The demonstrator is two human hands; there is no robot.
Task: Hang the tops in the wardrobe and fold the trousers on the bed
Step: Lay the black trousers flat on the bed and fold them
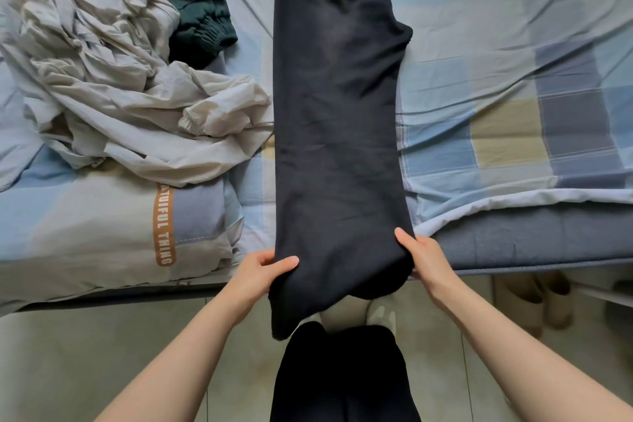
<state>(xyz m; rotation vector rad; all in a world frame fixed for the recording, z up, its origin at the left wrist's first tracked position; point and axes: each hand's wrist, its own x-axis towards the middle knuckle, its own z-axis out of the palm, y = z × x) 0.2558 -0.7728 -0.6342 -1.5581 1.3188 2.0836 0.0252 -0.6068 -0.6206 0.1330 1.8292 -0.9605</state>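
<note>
Black trousers (pixel 337 134) lie lengthwise across the bed (pixel 496 55), their near end hanging past the bed's edge. The left hand (pixel 263 271) and right hand (pixel 423 255) each pinch a side of that end. Bare checked sheet lies open to the right. A beige garment (pixel 113 79) and green garment (pixel 191 7) crowd the left, over a quilt (pixel 85 216) reading "UTIFUL THING".

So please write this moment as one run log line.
step: folding | black trousers flat on bed | left hand, right hand grip leg ends
</note>
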